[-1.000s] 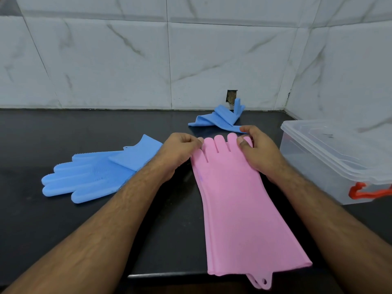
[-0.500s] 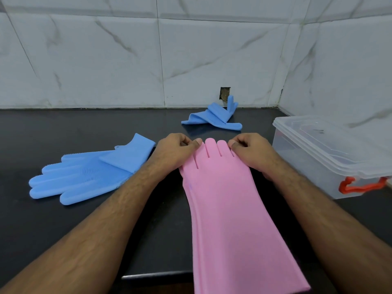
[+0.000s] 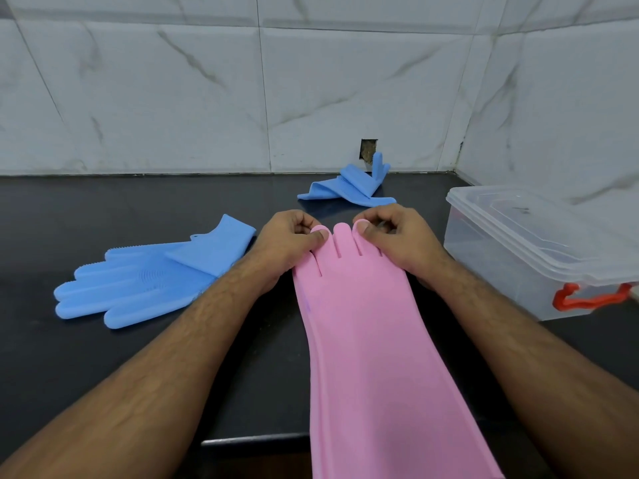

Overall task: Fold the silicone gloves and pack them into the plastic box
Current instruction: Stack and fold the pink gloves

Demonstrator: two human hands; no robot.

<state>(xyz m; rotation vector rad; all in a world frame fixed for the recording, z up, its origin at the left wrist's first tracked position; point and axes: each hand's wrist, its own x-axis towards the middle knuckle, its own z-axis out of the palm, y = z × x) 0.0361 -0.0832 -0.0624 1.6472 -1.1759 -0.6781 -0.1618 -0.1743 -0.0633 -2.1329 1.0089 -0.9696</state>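
Left hand, right hand pinch pink glove fingertips; blue gloves left, lidded plastic box right

Bench: carries all items, its back edge against the tiled wall.
Long glove: centre, lying flat, finger end toward the wall, cuff overhanging the near bench edge.
Left hand: at the left of the long glove's finger end, pinching it.
Right hand: at the right of the same finger end, pinching it.
Flat glove: left of the left hand, cuff end partly folded over.
Folded glove: behind both hands, near the wall.
Plastic box: right of the right hand, lid on, its latch at the near end.
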